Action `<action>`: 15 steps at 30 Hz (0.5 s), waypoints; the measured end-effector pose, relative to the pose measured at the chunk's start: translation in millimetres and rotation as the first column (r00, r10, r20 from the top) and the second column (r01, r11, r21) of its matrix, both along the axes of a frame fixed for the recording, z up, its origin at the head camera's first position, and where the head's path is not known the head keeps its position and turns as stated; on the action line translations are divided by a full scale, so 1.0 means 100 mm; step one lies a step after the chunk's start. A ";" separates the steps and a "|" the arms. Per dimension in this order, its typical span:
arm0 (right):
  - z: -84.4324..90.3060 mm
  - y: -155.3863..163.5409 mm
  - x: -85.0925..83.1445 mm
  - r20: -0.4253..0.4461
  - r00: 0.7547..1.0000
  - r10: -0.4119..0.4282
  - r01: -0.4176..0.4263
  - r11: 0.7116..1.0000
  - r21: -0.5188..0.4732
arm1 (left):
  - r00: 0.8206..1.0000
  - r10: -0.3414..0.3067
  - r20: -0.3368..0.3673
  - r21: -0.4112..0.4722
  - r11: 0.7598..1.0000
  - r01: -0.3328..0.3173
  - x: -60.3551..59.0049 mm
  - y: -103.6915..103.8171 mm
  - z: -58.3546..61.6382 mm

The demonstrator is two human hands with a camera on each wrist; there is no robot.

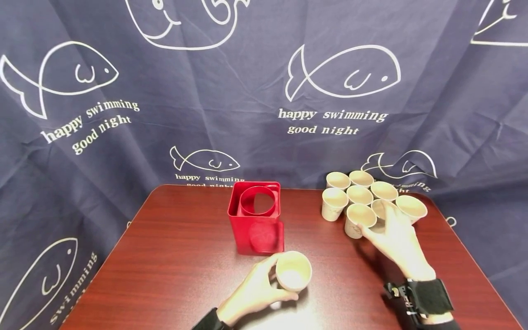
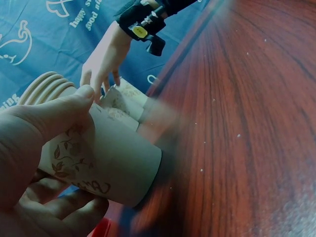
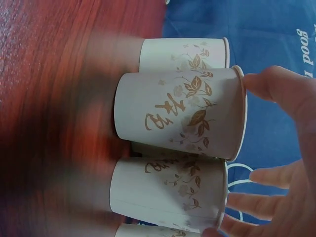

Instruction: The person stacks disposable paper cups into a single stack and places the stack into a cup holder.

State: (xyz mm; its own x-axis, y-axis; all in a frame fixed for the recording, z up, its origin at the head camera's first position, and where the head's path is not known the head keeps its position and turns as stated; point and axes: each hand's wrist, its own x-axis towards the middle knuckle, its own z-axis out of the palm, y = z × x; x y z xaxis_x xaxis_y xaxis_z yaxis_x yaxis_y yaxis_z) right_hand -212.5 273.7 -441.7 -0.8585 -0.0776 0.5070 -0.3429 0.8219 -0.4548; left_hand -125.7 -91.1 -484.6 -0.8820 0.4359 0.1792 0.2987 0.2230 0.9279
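Near red box (image 1: 255,220), hand-held cup (image 1: 293,271)

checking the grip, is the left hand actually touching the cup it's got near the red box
Touching. In the left wrist view the left hand has its thumb lying across the paper cup with fingers curled under it; the head view shows the same wrap.
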 end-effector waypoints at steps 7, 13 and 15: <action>-0.08 -0.05 -0.06 -0.081 0.993 0.086 -0.085 0.996 0.014 | 0.999 -0.002 0.048 0.012 1.000 0.001 0.00 0.00 0.01; -0.13 -0.07 -0.03 -0.008 0.997 0.080 -0.080 0.997 -0.005 | 0.998 -0.001 0.061 0.013 1.000 0.000 0.00 0.00 0.01; -0.14 -0.07 -0.04 -0.013 0.997 0.074 -0.074 0.997 -0.006 | 0.999 -0.001 0.047 0.013 1.000 0.000 0.00 0.00 0.01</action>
State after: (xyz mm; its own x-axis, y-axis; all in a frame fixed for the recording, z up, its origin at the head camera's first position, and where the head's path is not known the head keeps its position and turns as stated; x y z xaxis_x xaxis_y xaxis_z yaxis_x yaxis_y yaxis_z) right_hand -216.1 266.9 -455.5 -0.8437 -0.1378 0.5187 -0.4090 0.7910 -0.4550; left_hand -125.5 -91.1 -483.7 -0.8895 0.4341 0.1428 0.2544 0.2108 0.9439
